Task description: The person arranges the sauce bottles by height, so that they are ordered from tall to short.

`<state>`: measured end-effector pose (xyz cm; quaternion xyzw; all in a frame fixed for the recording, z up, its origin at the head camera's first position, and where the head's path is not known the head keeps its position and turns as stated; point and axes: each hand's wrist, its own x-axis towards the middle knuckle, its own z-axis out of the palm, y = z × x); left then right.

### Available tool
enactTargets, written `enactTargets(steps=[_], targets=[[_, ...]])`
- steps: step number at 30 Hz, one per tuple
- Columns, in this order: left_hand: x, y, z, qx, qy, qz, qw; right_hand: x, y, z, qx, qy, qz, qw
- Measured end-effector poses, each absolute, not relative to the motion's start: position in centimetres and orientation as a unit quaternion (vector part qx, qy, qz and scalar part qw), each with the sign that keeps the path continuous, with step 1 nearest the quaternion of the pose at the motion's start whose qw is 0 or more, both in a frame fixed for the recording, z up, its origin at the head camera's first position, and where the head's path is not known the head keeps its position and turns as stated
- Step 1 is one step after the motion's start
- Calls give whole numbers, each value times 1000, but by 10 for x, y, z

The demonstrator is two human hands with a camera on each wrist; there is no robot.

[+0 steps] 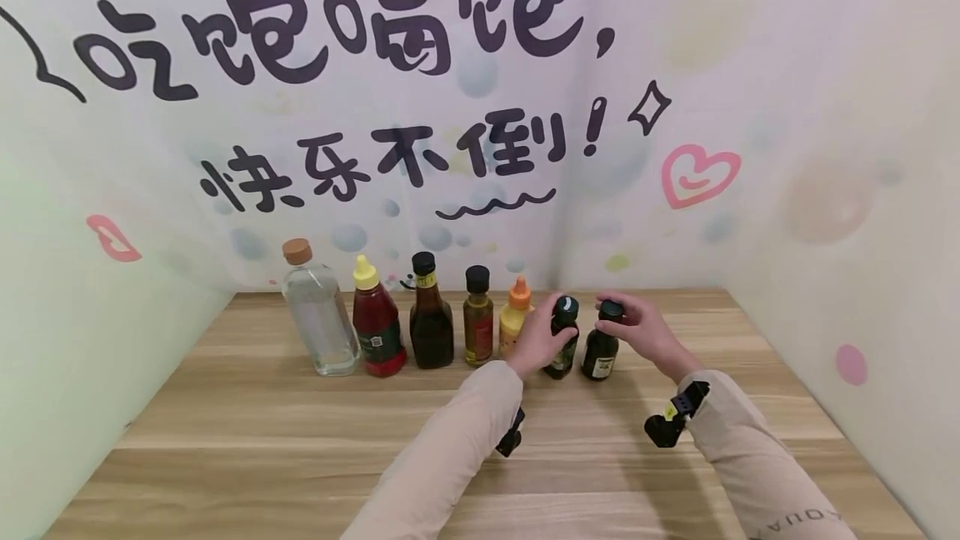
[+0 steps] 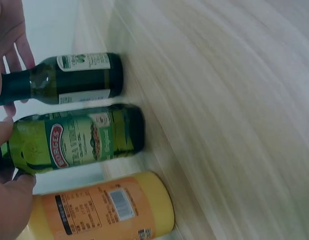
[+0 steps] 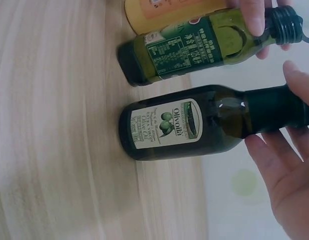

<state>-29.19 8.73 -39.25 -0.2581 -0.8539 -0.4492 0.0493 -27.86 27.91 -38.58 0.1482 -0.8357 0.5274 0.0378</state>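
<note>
My left hand (image 1: 538,342) pinches the upper part of a green Borges olive oil bottle (image 2: 77,140) with a dark cap. Just right of it stands a dark Olivoila olive oil bottle (image 3: 167,125); my right hand (image 1: 647,332) has thumb and fingers around its neck near the cap. Both bottles stand upright on the table, side by side with a small gap. Close on the left of the Borges bottle is a yellow squeeze bottle (image 1: 512,323) with an orange tip, partly hidden behind my left hand in the head view.
Further left along the same row stand a small oil bottle (image 1: 478,319), a dark brown sauce bottle (image 1: 431,332), a red squeeze bottle (image 1: 377,327) with a yellow cap, and a tall clear bottle (image 1: 318,315). A printed cloth wall (image 1: 480,232) rises behind the wooden table (image 1: 300,448).
</note>
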Motion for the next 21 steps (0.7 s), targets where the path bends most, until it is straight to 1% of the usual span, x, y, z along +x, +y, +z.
enactTargets(steps=[8,14,21], targets=[[-289,90,-395,-247,-856,-453,35,-277,280,-385,135,-845,516,31],[-288,87,-390,-244,-861,-446,13,-273,280,-380,122,-847,517,19],[-284,81,-383,-265,-845,-463,10,-265,289,-372,119,-835,538,7]])
